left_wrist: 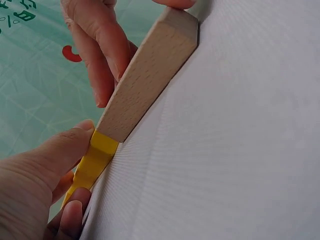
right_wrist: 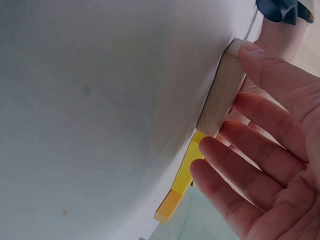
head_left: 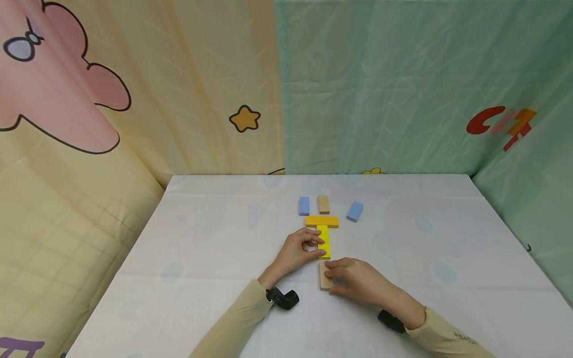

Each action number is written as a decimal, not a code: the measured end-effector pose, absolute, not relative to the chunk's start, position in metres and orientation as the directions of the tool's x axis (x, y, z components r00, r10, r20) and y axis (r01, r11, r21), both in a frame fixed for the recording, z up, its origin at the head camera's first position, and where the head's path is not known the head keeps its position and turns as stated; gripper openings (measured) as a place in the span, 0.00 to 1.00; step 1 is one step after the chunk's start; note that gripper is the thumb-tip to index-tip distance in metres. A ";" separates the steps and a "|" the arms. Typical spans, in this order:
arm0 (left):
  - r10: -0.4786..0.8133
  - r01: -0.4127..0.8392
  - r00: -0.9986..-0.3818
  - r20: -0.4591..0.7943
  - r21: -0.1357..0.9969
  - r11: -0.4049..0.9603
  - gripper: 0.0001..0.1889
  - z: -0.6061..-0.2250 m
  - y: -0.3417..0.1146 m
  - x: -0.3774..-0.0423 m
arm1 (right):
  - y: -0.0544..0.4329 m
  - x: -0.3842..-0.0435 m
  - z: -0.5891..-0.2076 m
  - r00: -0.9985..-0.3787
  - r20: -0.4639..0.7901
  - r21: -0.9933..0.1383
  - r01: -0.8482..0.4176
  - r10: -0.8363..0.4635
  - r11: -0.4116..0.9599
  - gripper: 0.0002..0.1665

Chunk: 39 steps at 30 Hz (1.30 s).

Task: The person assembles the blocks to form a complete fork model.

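In the head view my left hand (head_left: 296,249) holds a bright yellow block (head_left: 326,237), thumb at its near end and fingers along its left side. My right hand (head_left: 361,281) grips a plain wooden block (head_left: 324,278) lying just below the yellow one. Its thumb sits at the block's near end, with the fingers reaching over the top edge. The wrist views show the wooden block (left_wrist: 147,75) end to end with the yellow block (right_wrist: 187,162). An orange block (head_left: 322,222) lies crosswise at the yellow block's far end, forming a T.
Beyond the orange block lie a blue block (head_left: 304,206), a second wooden block (head_left: 323,204) and, angled off to the right, another blue block (head_left: 355,212). All rest on a white cloth-covered table (head_left: 215,223). Printed curtains (head_left: 380,89) hang behind and beside it.
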State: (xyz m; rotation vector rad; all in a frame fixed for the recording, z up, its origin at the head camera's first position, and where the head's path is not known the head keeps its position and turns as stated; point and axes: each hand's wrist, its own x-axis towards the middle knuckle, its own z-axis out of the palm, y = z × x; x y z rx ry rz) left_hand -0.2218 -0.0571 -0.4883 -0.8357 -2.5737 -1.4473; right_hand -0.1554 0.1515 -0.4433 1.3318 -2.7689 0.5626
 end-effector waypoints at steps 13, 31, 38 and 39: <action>0.426 0.499 -0.843 0.329 0.774 0.390 0.13 -0.487 -0.057 -0.221 | 0.150 -0.159 -0.444 -0.634 0.174 -0.271 -0.767 -0.754 0.582 0.20; 0.429 0.524 -0.829 0.359 0.767 0.371 0.13 -0.489 -0.058 -0.222 | 0.149 -0.160 -0.444 -0.644 0.175 -0.271 -0.759 -0.745 0.593 0.20; 0.427 0.498 -0.842 0.328 0.778 0.383 0.13 -0.488 -0.057 -0.222 | 0.148 -0.159 -0.443 -0.650 0.178 -0.271 -0.754 -0.739 0.598 0.20; 0.427 0.497 -0.843 0.327 0.777 0.386 0.13 -0.488 -0.057 -0.222 | 0.148 -0.159 -0.443 -0.650 0.178 -0.270 -0.754 -0.738 0.599 0.20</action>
